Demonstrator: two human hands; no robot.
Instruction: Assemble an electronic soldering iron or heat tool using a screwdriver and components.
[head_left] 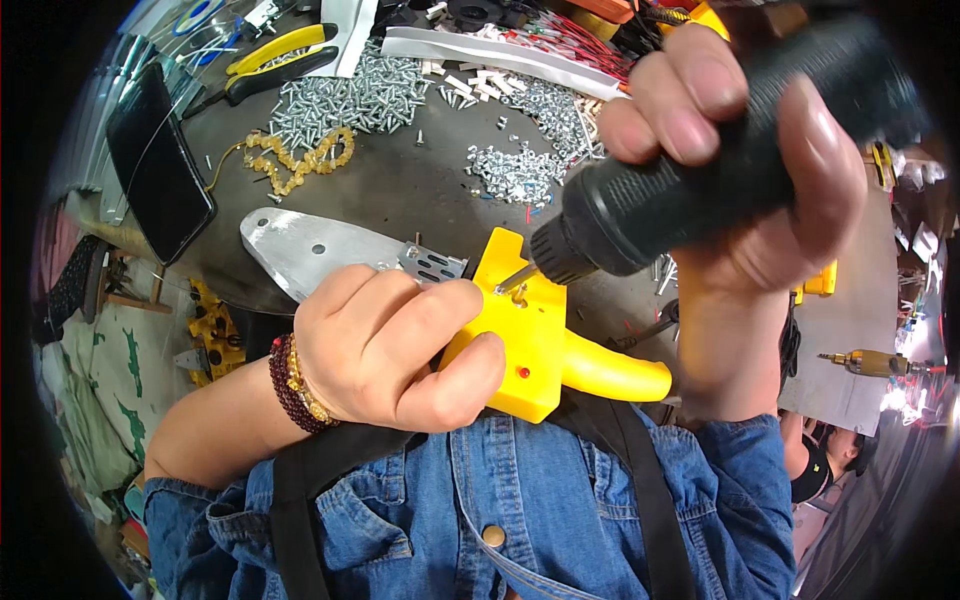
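Note:
My left hand [395, 345] grips a yellow plastic tool body [540, 345] close to my chest; a flat grey metal plate [300, 245] sticks out of it to the left. My right hand [740, 170] is closed around a black powered screwdriver [650, 205], held slanting down to the left. Its bit touches a screw hole on the top face of the yellow body, just right of my left thumb. A curved yellow handle juts out to the right under my right wrist. Dark and amber bead bracelets circle my left wrist.
The dark bench [420, 190] carries heaps of silver screws [350, 100], an amber bead string [300, 160], yellow-handled pliers [275, 60], a black phone [160, 165] at the left edge and red wires at the back. Another person [830, 465] sits at lower right near a drill [870, 363].

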